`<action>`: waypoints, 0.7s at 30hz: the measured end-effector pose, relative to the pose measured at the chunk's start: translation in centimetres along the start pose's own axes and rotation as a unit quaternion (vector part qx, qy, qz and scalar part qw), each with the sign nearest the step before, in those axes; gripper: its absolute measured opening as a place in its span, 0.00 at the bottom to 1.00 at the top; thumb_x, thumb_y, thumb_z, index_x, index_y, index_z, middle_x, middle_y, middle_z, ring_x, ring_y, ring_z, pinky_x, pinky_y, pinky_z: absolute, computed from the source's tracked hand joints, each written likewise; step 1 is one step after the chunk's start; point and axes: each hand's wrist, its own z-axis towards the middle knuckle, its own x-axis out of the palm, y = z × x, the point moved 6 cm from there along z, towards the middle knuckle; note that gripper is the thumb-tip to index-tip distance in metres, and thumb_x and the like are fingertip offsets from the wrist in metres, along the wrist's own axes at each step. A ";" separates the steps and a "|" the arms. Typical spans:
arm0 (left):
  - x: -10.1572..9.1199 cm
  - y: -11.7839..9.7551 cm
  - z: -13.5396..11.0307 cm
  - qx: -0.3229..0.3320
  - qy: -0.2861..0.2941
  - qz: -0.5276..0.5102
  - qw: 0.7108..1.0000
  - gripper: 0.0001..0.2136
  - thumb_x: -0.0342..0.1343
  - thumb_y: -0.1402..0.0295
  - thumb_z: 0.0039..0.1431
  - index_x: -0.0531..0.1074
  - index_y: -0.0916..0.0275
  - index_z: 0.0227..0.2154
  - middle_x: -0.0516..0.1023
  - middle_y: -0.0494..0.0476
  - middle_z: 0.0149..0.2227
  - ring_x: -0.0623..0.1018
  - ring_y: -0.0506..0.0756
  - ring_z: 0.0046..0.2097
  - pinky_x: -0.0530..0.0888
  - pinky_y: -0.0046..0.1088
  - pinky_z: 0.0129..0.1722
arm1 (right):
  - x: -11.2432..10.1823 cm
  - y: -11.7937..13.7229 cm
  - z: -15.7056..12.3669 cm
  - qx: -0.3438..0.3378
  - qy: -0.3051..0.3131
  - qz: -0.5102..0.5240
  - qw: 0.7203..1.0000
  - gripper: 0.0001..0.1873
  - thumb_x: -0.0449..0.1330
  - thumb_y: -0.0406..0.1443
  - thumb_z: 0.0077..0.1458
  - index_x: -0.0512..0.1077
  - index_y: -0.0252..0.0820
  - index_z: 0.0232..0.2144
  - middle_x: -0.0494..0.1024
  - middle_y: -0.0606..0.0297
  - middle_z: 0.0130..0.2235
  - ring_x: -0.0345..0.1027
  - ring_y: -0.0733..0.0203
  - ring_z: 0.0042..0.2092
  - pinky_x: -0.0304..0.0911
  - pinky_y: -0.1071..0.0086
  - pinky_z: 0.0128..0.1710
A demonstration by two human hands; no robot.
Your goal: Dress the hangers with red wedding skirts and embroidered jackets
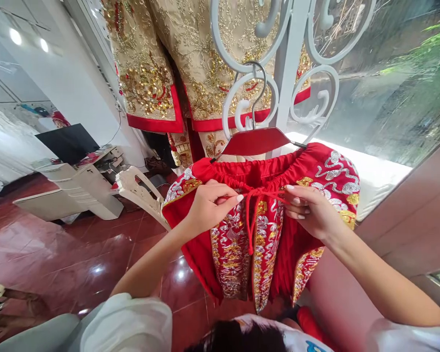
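Note:
A red garment [230, 244] with silver and gold embroidery and a gathered neckline hangs from a red hanger [255, 141]. At its front, a red drawstring [258, 192] is looped into a bow or knot, with one end dangling down. My left hand [213, 201] pinches the string on the left of the knot, its thumb and index finger pressed together. On the other side, my right hand [306, 205] holds the string between thumb and fingers, close to the gathered edge. The string between both hands looks stretched sideways.
The hanger's hook catches on a white scrolled metal grille [283, 68]. Behind it hangs a gold sequined garment [201, 63] with red trim. A carved white chair [139, 190] stands left, and beyond it a desk [84, 181] with a black monitor [69, 143]. A window is at right.

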 end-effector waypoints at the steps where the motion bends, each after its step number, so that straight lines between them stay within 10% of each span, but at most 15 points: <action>1: 0.2 -0.2 -0.2 0.007 -0.006 0.022 1.000 0.11 0.57 0.68 0.55 0.71 0.64 0.19 0.66 0.46 0.15 0.61 0.45 0.19 0.63 0.27 0.28 | 0.1 -0.1 0.1 -0.021 -0.001 0.000 1.000 0.23 0.67 0.40 0.42 0.57 0.38 0.13 0.44 0.76 0.16 0.35 0.76 0.18 0.38 0.77 0.16; 10: -1.0 -2.4 0.8 -0.071 0.019 -0.137 0.988 0.11 0.58 0.68 0.53 0.66 0.64 0.18 0.75 0.56 0.30 0.75 0.52 0.34 0.69 0.28 0.34 | 0.5 4.4 -1.4 -0.201 0.030 -0.078 0.976 0.10 0.66 0.42 0.46 0.74 0.43 0.22 0.76 0.65 0.35 0.67 0.69 0.34 0.66 0.73 0.35; 21: -0.2 -1.3 0.7 0.004 -0.139 -0.217 0.966 0.14 0.50 0.63 0.63 0.70 0.63 0.24 0.71 0.52 0.23 0.70 0.47 0.26 0.67 0.24 0.26 | 0.8 2.8 -1.5 -0.194 -0.033 0.064 0.978 0.10 0.64 0.40 0.49 0.69 0.42 0.22 0.69 0.71 0.27 0.67 0.72 0.30 0.69 0.73 0.39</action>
